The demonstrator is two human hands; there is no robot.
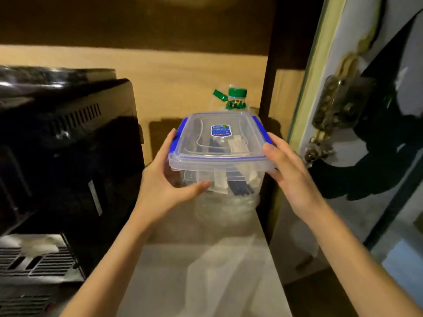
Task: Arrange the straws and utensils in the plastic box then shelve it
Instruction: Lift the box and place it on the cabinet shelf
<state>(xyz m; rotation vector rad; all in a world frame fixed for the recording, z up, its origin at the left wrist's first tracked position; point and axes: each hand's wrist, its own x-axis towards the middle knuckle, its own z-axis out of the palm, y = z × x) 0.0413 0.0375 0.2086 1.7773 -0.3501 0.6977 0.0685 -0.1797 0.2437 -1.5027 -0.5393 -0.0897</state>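
- The plastic box (219, 154), clear with a lid (219, 136) edged in blue and blue clips at its sides, is held at the centre of the frame, above a pale shelf (164, 259).
- It is gripped from both sides: the left hand (164, 179) is wrapped around the left wall, thumb pressed on the front face, fingers up by the left clip.
- The right hand (286, 170) is laid against the right wall, fingertips on the lid's edge, palm closed on the corner.
- Dark blue straws (240, 186) and white wrapped utensils (220, 181) are seen through the front wall and the lid.
- A blue label (220, 130) is stuck on the lid's middle.
- A clear bottle with a green cap (237, 94) stands just behind the box, in the upper centre.
- A black appliance (64, 138) fills the left of the frame.
- Crumpled clear plastic (226, 209) lies on the shelf below the box.
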